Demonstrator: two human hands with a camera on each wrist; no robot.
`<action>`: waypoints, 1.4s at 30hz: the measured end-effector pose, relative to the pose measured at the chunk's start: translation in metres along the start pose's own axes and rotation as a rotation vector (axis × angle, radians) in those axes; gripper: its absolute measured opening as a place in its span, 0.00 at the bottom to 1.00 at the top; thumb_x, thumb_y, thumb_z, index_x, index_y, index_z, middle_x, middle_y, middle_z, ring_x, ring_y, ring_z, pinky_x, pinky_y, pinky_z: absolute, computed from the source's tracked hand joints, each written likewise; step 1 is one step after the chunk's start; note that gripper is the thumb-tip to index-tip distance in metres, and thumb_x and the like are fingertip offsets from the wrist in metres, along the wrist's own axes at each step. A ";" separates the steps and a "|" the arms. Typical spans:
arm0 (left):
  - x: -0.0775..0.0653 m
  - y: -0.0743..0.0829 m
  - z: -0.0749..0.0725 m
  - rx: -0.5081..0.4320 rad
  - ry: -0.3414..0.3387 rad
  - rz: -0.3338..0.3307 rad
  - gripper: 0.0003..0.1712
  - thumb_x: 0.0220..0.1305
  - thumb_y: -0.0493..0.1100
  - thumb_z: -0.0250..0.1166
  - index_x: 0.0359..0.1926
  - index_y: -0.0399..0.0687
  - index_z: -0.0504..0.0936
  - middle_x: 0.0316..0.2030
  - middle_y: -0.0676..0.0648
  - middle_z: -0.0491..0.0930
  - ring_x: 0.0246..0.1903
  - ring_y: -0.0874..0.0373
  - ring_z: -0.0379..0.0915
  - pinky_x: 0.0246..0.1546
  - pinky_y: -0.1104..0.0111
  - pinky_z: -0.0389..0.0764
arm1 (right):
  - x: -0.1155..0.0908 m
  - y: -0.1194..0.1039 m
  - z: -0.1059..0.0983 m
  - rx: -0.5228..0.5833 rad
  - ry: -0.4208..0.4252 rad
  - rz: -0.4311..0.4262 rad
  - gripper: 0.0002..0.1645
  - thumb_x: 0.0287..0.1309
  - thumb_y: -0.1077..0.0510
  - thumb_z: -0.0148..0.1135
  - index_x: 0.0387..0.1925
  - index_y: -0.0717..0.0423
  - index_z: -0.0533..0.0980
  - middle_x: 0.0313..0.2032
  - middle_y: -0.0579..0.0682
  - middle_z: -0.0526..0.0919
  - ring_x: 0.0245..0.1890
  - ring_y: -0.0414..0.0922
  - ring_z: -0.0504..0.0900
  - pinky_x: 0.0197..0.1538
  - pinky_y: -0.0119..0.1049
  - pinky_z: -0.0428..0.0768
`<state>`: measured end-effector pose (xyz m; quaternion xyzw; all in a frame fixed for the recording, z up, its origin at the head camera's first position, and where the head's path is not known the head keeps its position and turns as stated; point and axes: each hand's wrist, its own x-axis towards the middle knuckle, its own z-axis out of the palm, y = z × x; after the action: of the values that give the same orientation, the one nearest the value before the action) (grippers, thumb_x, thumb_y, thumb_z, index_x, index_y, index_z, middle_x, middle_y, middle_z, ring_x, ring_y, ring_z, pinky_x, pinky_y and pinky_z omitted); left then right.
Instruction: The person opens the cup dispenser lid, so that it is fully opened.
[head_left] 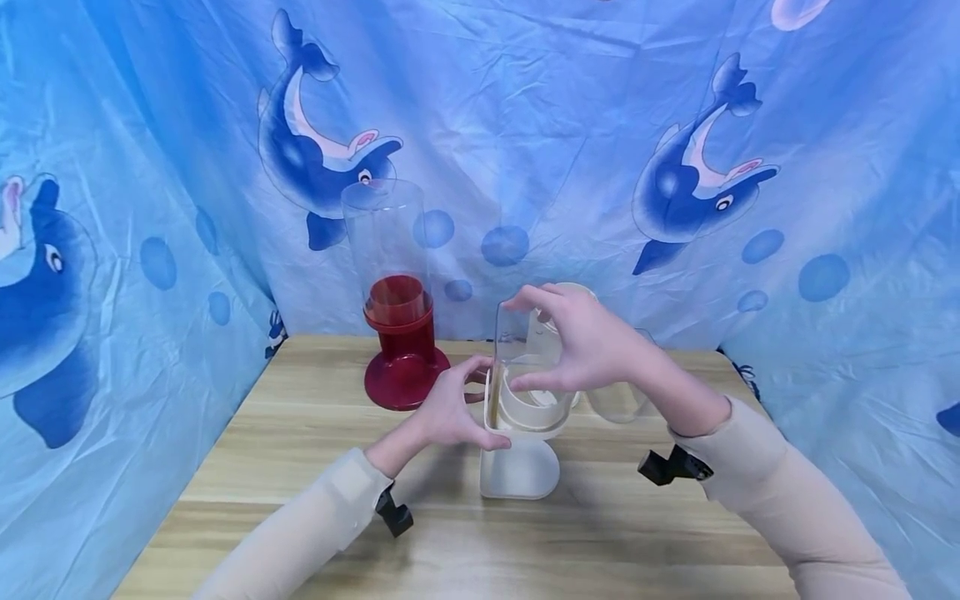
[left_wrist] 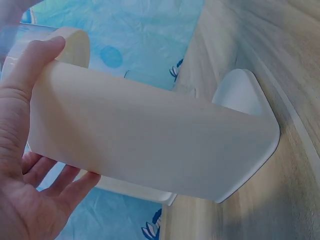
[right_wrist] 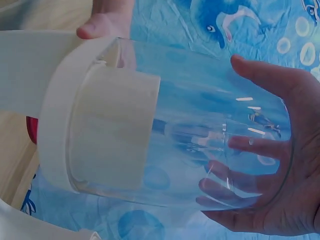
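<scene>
A white stand (head_left: 519,468) with a flat foot, upright back and ring-shaped top stands on the wooden table. My left hand (head_left: 456,407) grips its back near the top; the left wrist view shows the thumb on one edge and the fingers round the other of the white back panel (left_wrist: 150,130). With my right hand (head_left: 588,340) I hold the clear container (right_wrist: 190,115) by its upper end, thumb on one side and fingers on the other. The container's lower end sits in the stand's ring (right_wrist: 55,130), around a white inner cup (right_wrist: 115,127).
At the back left stands a red stand (head_left: 405,379) with a clear cylinder (head_left: 382,225) on it. Behind my right hand is another white piece (head_left: 576,289), partly hidden. A clear container (head_left: 618,408) is at the right. Blue dolphin-printed cloth (head_left: 517,125) surrounds the table.
</scene>
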<state>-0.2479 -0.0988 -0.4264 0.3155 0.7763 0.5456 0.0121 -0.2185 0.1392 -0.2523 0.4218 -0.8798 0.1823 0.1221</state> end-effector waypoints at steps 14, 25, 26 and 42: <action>0.004 -0.001 0.003 -0.006 0.032 0.017 0.56 0.31 0.43 0.90 0.66 0.48 0.75 0.55 0.45 0.81 0.56 0.52 0.78 0.57 0.61 0.89 | 0.011 0.014 -0.013 0.104 -0.073 0.044 0.47 0.43 0.38 0.87 0.63 0.47 0.78 0.61 0.43 0.86 0.53 0.47 0.87 0.57 0.44 0.87; 0.004 -0.001 0.000 -0.017 0.002 -0.030 0.54 0.36 0.40 0.90 0.67 0.47 0.73 0.58 0.45 0.79 0.57 0.49 0.77 0.58 0.54 0.89 | 0.003 0.003 -0.010 0.065 -0.081 0.098 0.52 0.43 0.39 0.87 0.68 0.47 0.73 0.64 0.44 0.81 0.56 0.47 0.83 0.59 0.48 0.85; 0.004 -0.001 0.000 -0.026 0.002 -0.034 0.54 0.36 0.40 0.90 0.67 0.48 0.72 0.59 0.45 0.79 0.58 0.49 0.77 0.58 0.54 0.89 | 0.002 0.001 -0.010 0.053 -0.077 0.100 0.52 0.43 0.39 0.87 0.68 0.47 0.73 0.64 0.44 0.81 0.55 0.48 0.83 0.59 0.48 0.85; -0.003 -0.006 0.001 -0.131 -0.020 -0.057 0.55 0.39 0.38 0.89 0.70 0.52 0.73 0.63 0.46 0.78 0.64 0.47 0.75 0.67 0.51 0.82 | 0.005 0.003 -0.008 0.062 -0.048 0.060 0.48 0.43 0.39 0.87 0.64 0.49 0.77 0.62 0.45 0.85 0.53 0.48 0.87 0.58 0.47 0.87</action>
<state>-0.2483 -0.1004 -0.4327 0.2973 0.7476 0.5913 0.0558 -0.2235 0.1415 -0.2439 0.4030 -0.8887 0.2029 0.0822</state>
